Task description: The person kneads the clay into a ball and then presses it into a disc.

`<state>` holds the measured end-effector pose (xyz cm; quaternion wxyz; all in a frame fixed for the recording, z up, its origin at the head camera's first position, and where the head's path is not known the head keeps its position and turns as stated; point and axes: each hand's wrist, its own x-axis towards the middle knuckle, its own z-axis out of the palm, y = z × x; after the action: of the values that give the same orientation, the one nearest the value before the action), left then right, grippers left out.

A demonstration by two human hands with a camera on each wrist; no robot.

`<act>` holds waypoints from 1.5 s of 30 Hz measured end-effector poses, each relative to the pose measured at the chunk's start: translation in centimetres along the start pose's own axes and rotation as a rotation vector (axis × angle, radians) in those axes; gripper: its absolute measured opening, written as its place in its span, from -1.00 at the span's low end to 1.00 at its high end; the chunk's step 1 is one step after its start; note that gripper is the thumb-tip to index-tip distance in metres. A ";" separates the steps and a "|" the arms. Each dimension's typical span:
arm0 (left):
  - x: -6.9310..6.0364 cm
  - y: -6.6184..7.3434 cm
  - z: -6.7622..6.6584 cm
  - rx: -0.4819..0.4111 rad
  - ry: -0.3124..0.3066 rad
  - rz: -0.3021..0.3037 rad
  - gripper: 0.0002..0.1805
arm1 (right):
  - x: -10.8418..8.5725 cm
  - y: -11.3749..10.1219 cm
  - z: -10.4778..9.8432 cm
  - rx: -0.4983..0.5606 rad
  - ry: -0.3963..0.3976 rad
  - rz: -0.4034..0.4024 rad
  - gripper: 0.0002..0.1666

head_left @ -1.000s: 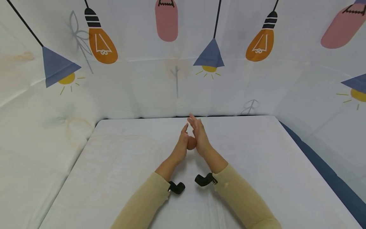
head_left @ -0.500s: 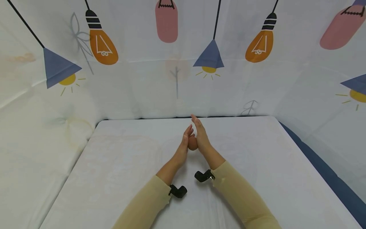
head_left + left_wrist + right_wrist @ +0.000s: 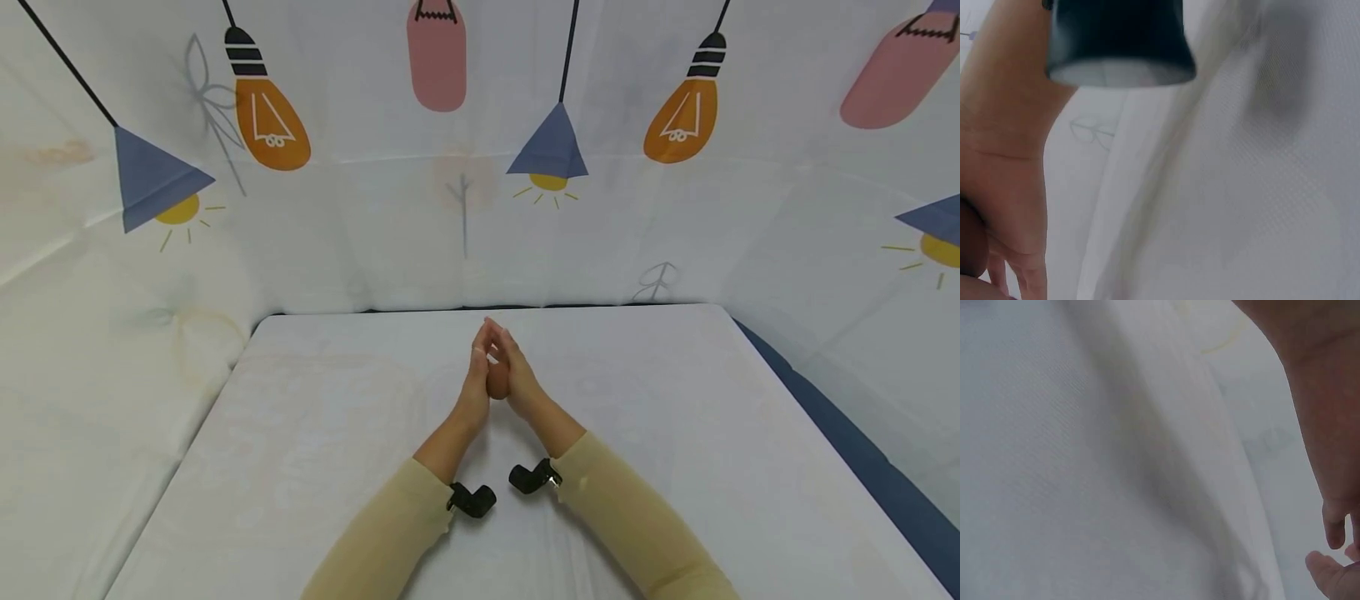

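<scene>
Between my two palms sits a smooth brown ball (image 3: 497, 381), held above the white table. My left hand (image 3: 474, 387) presses it from the left with fingers fairly straight and pointing away. From the other side my right hand (image 3: 522, 379) presses against it, its fingers leaning toward the left ones so the tips meet. In the left wrist view, part of the ball (image 3: 971, 240) shows beside the left palm (image 3: 1007, 200). The right wrist view shows the right hand (image 3: 1332, 431) at the edge, with the ball out of sight.
A white-covered table (image 3: 337, 400) lies beneath the hands. Behind it hangs a white curtain (image 3: 360, 225) printed with lamps and bulbs. Black wrist cameras (image 3: 474, 502) stick out from both cuffs, close to each other. Dark blue fabric (image 3: 832, 417) runs along the table's right side.
The right hand has slid back toward the body against the left, so the fingertips now come together. The ball has shifted slightly with the rubbing palms and stays between them.
</scene>
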<state>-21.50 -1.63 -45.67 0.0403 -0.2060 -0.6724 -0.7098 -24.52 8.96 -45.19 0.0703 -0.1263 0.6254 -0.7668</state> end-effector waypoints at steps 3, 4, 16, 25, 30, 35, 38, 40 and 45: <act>0.1 -0.3 0.0 0.027 0.081 -0.023 -0.12 | -0.5 0.3 0.5 0.004 -0.047 0.008 -0.23; 0.2 -0.4 -0.1 0.032 0.108 -0.031 -0.08 | -0.6 0.5 0.6 -0.011 -0.064 0.009 -0.23; 0.9 -1.3 -1.0 0.097 0.258 -0.177 -0.04 | -1.8 0.2 1.0 -0.051 -0.176 -0.031 -0.08; 0.5 -1.1 -0.6 0.101 0.061 -0.181 -0.09 | -2.1 -1.6 0.6 -0.057 -0.098 -0.125 -0.21; 0.3 -0.9 -0.2 0.137 0.016 -0.157 -0.09 | -1.8 -2.4 0.4 -0.040 -0.054 -0.128 -0.21; 0.2 -0.8 0.0 0.146 -0.016 -0.140 -0.12 | -1.4 -2.7 0.2 -0.038 -0.020 -0.106 -0.21; 0.0 -0.7 0.0 0.137 -0.045 -0.152 -0.23 | -1.1 -2.6 0.0 -0.035 0.006 -0.088 -0.24; -0.1 -0.6 0.0 0.116 -0.061 -0.163 -0.30 | -0.9 -2.4 -0.1 -0.032 0.024 -0.081 -0.27; -0.3 -0.5 -0.1 0.061 -0.081 -0.187 -0.33 | -0.5 -2.0 -0.3 -0.014 0.050 -0.064 -0.29</act>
<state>-21.42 -1.79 -46.30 -0.0473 -0.1695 -0.7110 -0.6808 -24.06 9.77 -43.33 0.0290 -0.1276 0.6280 -0.7672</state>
